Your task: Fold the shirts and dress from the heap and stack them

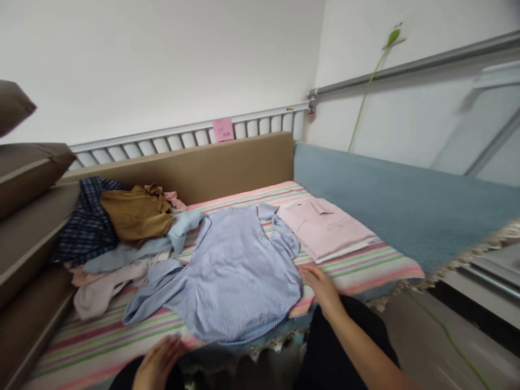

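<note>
A light blue striped shirt (239,271) lies spread out on the striped sheet (357,262), its collar end away from me. One sleeve stretches out to the left; the other is bunched along the right side. At the shirt's lower right edge is my right hand (320,287), fingers extended and holding nothing; whether they touch the cloth I cannot tell. My left hand (158,360) is by the front edge, left of the hem, its fingers stretched out and empty. To the right of the shirt rests a stack of folded pink clothes (325,227).
A loose heap on the left includes a brown shirt (138,214) and dark plaid cloth (87,227). Brown cushions (32,222) are stacked beyond it. A brown padded board (244,160) borders the back; a blue padded side (390,200) borders the right.
</note>
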